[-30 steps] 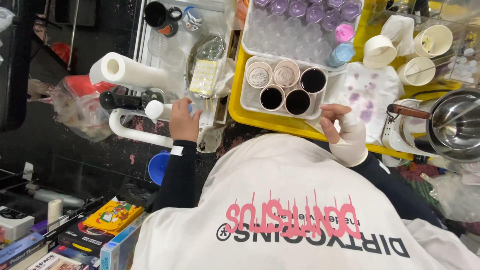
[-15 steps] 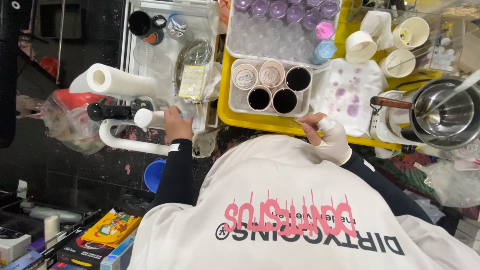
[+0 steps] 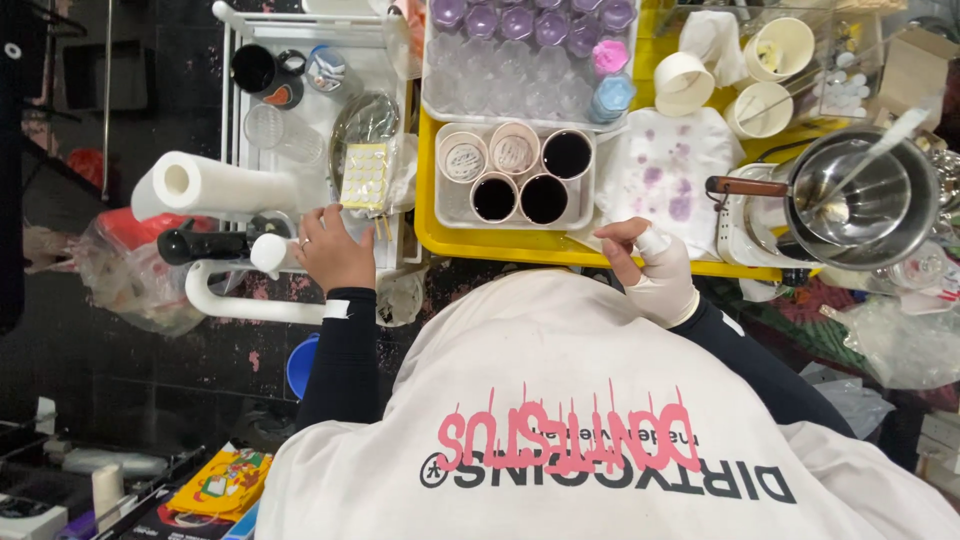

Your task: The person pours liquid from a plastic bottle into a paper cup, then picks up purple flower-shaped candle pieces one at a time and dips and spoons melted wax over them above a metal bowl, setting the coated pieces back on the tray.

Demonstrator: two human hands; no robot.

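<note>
My left hand (image 3: 335,250) lies on the near edge of a white cart (image 3: 240,305), fingers spread beside a sheet of round stickers (image 3: 365,175) and a small white cap (image 3: 268,250). My right hand (image 3: 650,268), in a white glove with bare fingertips, sits at the front rim of a yellow tray (image 3: 500,245). Its thumb and forefinger are pinched together near a stained white cloth (image 3: 665,175); whether anything is between them is not visible. A white tub (image 3: 450,205) on the tray holds several cups, three of dark liquid and two covered.
A paper towel roll (image 3: 215,185) and a black bottle (image 3: 200,245) lie on the cart. A steel pot (image 3: 865,200) with a utensil stands at the right. Paper cups (image 3: 760,105) and a rack of purple-lidded jars (image 3: 530,20) sit farther back.
My right hand has drawn back from the stained cloth to the tray's front rim. My left hand stays on the cart edge. The view has shifted slightly.
</note>
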